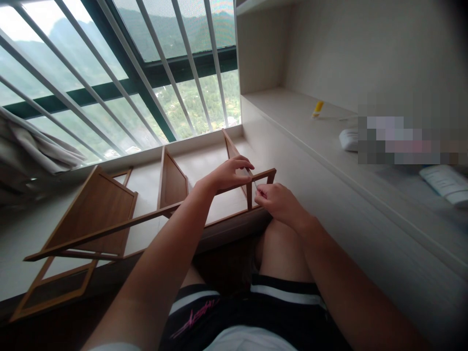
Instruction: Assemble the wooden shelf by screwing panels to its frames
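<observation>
A brown wooden rack (146, 218) lies partly put together across the window ledge, with a long rail and several upright panels. Near its right end, my left hand (231, 174) grips the rail, fingers bent over the top beside a short crosspiece. My right hand (280, 201) is closed just right of that crosspiece. Between its thumb and forefinger is a thin metal rod (256, 185), pointing at the joint. Most of the rod is hidden by the fingers, so its kind is unclear.
Windows with white bars (190, 63) rise behind the ledge. On the right, a pale shelf top (278, 109) carries a small yellow-capped tube (318, 108), a white object (349, 140) and a white packet (444, 183). A grey curtain (34, 141) hangs at the left.
</observation>
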A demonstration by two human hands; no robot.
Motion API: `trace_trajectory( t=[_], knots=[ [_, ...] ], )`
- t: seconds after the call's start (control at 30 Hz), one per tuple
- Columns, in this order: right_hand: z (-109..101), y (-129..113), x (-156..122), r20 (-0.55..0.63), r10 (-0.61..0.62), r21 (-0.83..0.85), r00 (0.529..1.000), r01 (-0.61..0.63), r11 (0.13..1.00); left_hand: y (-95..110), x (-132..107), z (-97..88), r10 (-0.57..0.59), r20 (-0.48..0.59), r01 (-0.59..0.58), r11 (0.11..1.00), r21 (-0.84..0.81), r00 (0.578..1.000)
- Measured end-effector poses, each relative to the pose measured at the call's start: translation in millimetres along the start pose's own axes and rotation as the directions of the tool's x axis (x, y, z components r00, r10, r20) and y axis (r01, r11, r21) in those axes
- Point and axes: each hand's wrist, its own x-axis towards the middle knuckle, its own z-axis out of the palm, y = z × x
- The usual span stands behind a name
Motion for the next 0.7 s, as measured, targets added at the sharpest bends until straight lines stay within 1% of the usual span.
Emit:
trace_trajectory(
  t=[0.1,0.23,0.4,0.5,0.6,0.7],
  knots=[
    [-5.1,-1.7,1.1,0.018,-0.017,-0.072,1.000,0.018,0.997,-0.3,0.0,0.1,0.010,-0.008,-0.010,1.000,-0.004,1.000],
    [-6.6,-2.3,2.2,0.025,-0.046,-0.142,0.999,0.049,0.989,-1.4,0.2,0.5,0.011,-0.011,-0.011,1.000,-0.005,1.000],
    [-7.8,-2.5,2.8,0.022,-0.044,-0.150,0.999,0.047,0.988,-0.2,1.1,0.1,0.008,-0.008,-0.008,1.000,0.011,1.000],
    [-7.3,-0.3,2.8,0.018,-0.037,-0.067,0.999,0.038,0.997,2.6,0.6,-0.7,0.004,-0.003,-0.004,1.000,0.011,1.000],
    [-2.8,5.2,2.4,0.015,-0.036,0.095,0.999,0.034,0.995,3.7,-0.2,-1.2,0.012,-0.004,-0.012,1.000,0.012,1.000],
    [4.5,11.7,1.5,-0.014,-0.024,0.267,1.000,0.027,0.963,2.0,0.0,-1.1,0.017,0.000,-0.017,1.000,0.010,1.000]
  ],
)
